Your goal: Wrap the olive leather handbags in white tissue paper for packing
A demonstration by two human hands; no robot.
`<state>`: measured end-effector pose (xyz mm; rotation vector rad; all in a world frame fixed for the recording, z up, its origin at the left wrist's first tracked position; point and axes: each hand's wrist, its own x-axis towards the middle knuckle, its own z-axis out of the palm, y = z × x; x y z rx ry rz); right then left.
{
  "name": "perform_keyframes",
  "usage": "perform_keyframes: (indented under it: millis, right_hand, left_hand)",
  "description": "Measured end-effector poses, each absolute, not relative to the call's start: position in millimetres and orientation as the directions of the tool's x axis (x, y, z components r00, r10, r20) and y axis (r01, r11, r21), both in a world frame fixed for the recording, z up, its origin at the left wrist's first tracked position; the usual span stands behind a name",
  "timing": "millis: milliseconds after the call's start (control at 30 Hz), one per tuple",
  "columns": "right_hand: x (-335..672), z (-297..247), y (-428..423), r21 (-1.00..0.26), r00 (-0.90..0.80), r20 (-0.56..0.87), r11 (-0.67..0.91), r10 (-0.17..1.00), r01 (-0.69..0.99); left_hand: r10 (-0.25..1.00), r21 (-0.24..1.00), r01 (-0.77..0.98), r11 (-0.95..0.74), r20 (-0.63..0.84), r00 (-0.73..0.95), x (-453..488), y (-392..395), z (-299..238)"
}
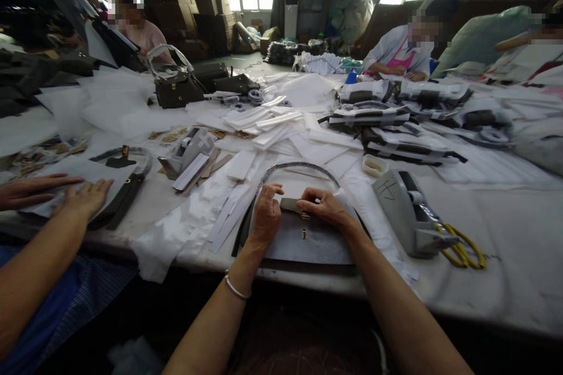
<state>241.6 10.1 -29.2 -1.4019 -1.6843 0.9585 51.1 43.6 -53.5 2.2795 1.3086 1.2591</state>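
A dark handbag (237, 240) lies flat on the table before me, a thin translucent grey sheet (281, 249) over its front. Its arched handle (303, 165) is wrapped in clear film. In my right hand (328, 209) the fingertips pinch the dark closure tab (289, 205), which has a gold metal fitting (305, 216) at its end. Below the tab, a small gold clasp (304, 234) pokes through the sheet. My left hand (267, 210) is curled at the tab's left end, thumb and finger close together; whatever is between them is hidden.
Right of the bag stand a grey tape dispenser (402, 210) and yellow-handled scissors (461, 249). Another dispenser (189, 152) and white strips (224, 216) lie to the left. A co-worker's hands (83, 199) press a sheet on another bag (125, 199). Wrapped bags (396, 120) lie beyond.
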Motion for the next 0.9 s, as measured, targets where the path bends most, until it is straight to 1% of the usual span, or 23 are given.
perform_keyframes:
  millis: [67,133,167,300,433,533,600,767,900]
  right_hand:
    - [242.2,-29.2,9.9,-0.901,-0.161,0.043,0.108,0.986,0.419]
    - [242.9,-31.1,10.7,-0.908,-0.161,0.039,0.102,0.986,0.406]
    - [243.0,-32.5,11.2,-0.907,-0.157,0.042,0.104,0.987,0.407]
    - [241.1,-38.3,12.7,-0.876,-0.146,0.057,0.120,0.988,0.467]
    - [237.1,-38.8,11.8,-0.807,-0.126,0.106,0.160,0.986,0.568]
    - [233.9,-36.6,10.3,-0.721,-0.095,0.155,0.179,0.983,0.669]
    - [232.2,-36.1,9.9,-0.674,-0.089,0.163,0.177,0.983,0.717]
    - [231.0,-39.2,10.8,-0.606,-0.094,0.161,0.174,0.982,0.776]
    - [230.9,-42.4,10.2,-0.561,-0.100,0.170,0.180,0.980,0.808]
  left_hand:
    - [0.727,0.584,0.448,-0.677,0.627,0.281,48.7,36.8,-50.2]
    - [0.643,0.563,0.312,-0.765,0.674,0.363,48.0,30.5,-49.9]
    - [0.605,0.538,0.278,-0.796,0.682,0.412,48.2,27.9,-50.5]
    - [0.491,0.455,0.218,-0.864,0.659,0.570,49.8,22.7,-53.0]
    - [0.417,0.423,0.155,-0.893,0.647,0.639,50.0,22.8,-53.0]
    - [0.377,0.394,0.152,-0.906,0.591,0.713,49.7,22.7,-53.4]
    - [0.370,0.377,0.178,-0.909,0.536,0.758,50.0,22.0,-53.8]
    - [0.431,0.387,0.266,-0.883,0.443,0.786,50.0,16.2,-45.8]
    - [0.418,0.338,0.307,-0.890,0.333,0.845,41.5,-2.1,-32.1]
